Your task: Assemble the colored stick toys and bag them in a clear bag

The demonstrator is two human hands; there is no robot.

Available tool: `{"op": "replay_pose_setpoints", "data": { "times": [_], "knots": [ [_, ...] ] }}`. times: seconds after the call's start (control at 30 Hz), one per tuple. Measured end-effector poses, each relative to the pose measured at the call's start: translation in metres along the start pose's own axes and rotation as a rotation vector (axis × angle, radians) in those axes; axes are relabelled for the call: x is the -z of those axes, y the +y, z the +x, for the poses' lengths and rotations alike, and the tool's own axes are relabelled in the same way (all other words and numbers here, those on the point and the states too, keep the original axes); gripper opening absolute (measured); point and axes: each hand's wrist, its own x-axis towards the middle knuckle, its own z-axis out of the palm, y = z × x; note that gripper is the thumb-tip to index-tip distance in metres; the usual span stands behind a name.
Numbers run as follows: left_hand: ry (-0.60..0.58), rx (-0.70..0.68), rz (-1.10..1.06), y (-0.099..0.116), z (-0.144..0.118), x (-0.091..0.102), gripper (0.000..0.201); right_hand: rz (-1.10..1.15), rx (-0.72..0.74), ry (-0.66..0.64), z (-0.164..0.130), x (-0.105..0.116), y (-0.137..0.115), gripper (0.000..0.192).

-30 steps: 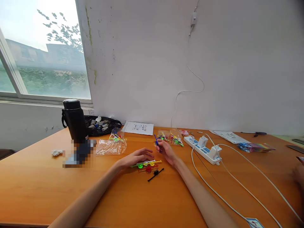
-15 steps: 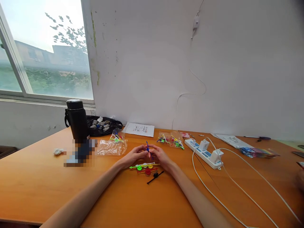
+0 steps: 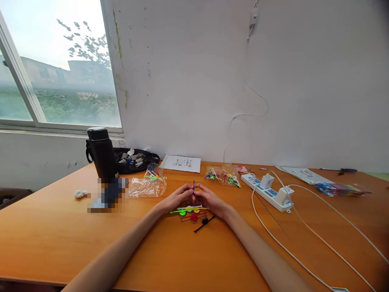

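My left hand [image 3: 181,196] and my right hand [image 3: 209,199] meet above the table, fingers closed round a blue plastic spinner arrow [image 3: 193,185]. Its thin blue tip points up between the fingertips; the lower part is hidden by them. Just below the hands lie more spinner arrows on the wood: a green one [image 3: 182,212], a white one [image 3: 190,208], a yellow one [image 3: 197,210], a red one [image 3: 193,218] and a black one [image 3: 204,221]. The black arrow lies slantwise, nearest to me, close to my right wrist.
Clear bags of arrows [image 3: 231,176] lie behind the hands. A crinkled clear bag [image 3: 147,187] and a black flask [image 3: 102,156] stand left. A white power strip [image 3: 267,193] with cables lies right, near colourful packets [image 3: 340,189] and a screwdriver [image 3: 348,170].
The whole view has shifted slightly. The blue arrow, slanted before, now looks more upright between my fingers, and my fingertips are closer together. The other arrows have stayed put on the table.
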Motion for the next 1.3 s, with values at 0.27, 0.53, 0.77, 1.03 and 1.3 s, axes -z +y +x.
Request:
{"op": "replay_pose_setpoints", "data": {
  "times": [0.27, 0.53, 0.77, 1.03, 1.3],
  "knots": [
    [-0.005, -0.074, 0.407, -0.003, 0.001, 0.004, 0.042, 0.099, -0.05, -0.102, 0.001, 0.0, 0.003, 0.03],
    [-0.042, -0.072, 0.341, 0.001, 0.0, 0.005, 0.043, 0.075, -0.016, -0.065, 0.004, 0.015, 0.009, 0.032],
    [0.335, -0.162, 0.33, -0.003, 0.007, 0.02, 0.042, -0.486, 0.386, 0.532, 0.026, 0.038, 0.021, 0.032],
    [0.395, -0.118, 0.202, -0.002, 0.006, 0.022, 0.048, -1.037, 0.459, 0.457, 0.049, 0.044, 0.023, 0.011],
    [0.338, -0.081, 0.103, 0.002, 0.004, 0.017, 0.057, -0.712, 0.48, 0.471, 0.03, 0.028, 0.019, 0.028]
  ]
}}
